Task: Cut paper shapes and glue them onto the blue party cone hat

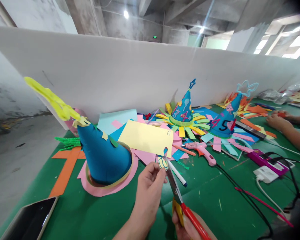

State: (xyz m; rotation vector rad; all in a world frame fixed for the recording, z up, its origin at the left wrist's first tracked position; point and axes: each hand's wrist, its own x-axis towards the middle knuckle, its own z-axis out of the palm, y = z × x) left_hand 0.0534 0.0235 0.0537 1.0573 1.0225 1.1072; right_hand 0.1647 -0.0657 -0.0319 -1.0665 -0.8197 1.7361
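Between thumb and fingers, my left hand [151,188] pinches a small yellow paper cutout [162,163] with dark outlines drawn on it. My right hand [187,225] grips scissors [176,190] with red and yellow handles, their blades pointing up beside the cutout. Whether the blades touch the paper, I cannot tell. Just beyond lies a pale yellow sheet [146,136] with a small shape drawn near its right edge. A white marker [177,173] with a dark tip lies behind the scissors. To the left, a blue cone party hat [102,153] leans on a pink paper brim.
Two decorated blue hats [183,110] [225,118] stand at the back. On the right are a pink glue gun [201,150], a purple power strip [267,161] and cables. A phone [30,218] lies front left. Another person's hands [280,121] work at far right. A white partition [140,73] stands behind.
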